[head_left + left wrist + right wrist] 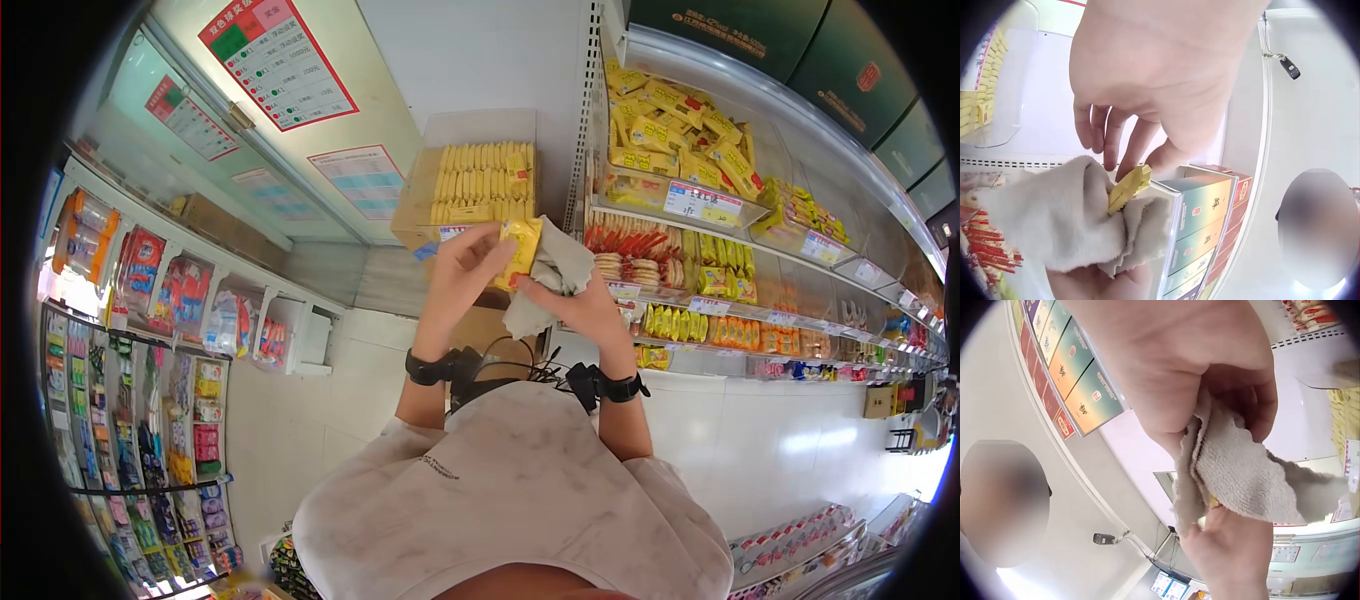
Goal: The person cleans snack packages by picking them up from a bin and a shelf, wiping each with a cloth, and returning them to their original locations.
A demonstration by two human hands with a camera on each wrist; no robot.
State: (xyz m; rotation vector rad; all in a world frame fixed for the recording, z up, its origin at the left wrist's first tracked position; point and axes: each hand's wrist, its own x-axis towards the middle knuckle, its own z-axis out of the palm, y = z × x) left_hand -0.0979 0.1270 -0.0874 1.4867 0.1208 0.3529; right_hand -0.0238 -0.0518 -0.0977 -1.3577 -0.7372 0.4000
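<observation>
Nearest is the person's pale shirt (pixel 510 470), on the chest side of the yellow packet (pixel 520 252), which is the landmark for what follows. A dark strap (pixel 430 368) sits on the left wrist, likewise between shirt and packet. The left hand (pixel 467 262) is at the packet's left; its grip is narrow, thumb and fingers pinching that long edge. The packet's long axis points away from the chest, far end leaning slightly right. At its right, the right hand (pixel 590 305) has its grip closed round a grey cloth (pixel 568 260), which lies along the packet's right side; whether that thumb touches the packet's near end I cannot tell. The left hand is the nearer. Beyond the packet stands a carton (pixel 410 205) with rows of similar packets (pixel 480 175); a heap of yellow packets (pixel 690 130) lies beyond it, rightward, and a red-bordered poster (pixel 278 62) far leftward.
</observation>
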